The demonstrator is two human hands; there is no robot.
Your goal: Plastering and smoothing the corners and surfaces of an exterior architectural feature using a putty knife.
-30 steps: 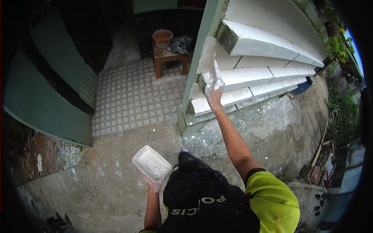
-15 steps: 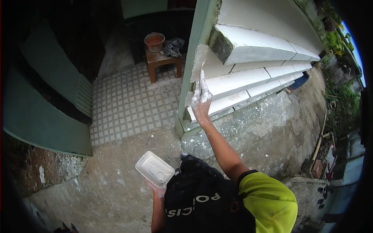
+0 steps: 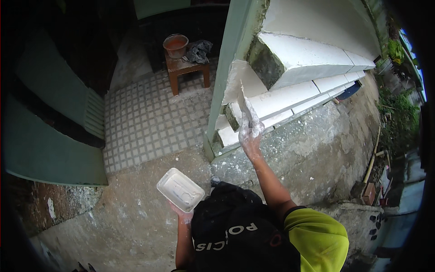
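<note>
My left hand [image 3: 181,215] supports a white rectangular plastic tub [image 3: 163,185] from beneath, its fingers mostly hidden under it. A smear of white paste coats the tub's inside. My right hand [image 3: 250,137], whitened with paste, grips a thin paste-covered putty knife [image 3: 245,99]; its handle is hidden in the fingers. The blade points up and away, by the near end of the white stepped ledges [image 3: 283,100] and a smooth patch of white plaster [image 3: 240,77]. Whether the blade touches the surface, I cannot tell.
A pale green post [image 3: 223,77] borders the ledges on their left. Beyond it, a wooden stool [image 3: 185,68] on a tiled floor [image 3: 145,122] bears an orange-lined bucket [image 3: 176,41] and a crumpled dark plastic bag [image 3: 198,51]. Rough concrete [image 3: 299,158] lies below the ledges.
My right hand with the putty knife has moved right and toward me, away from the post. The tub in my left hand has shifted slightly, and the view has turned a little.
</note>
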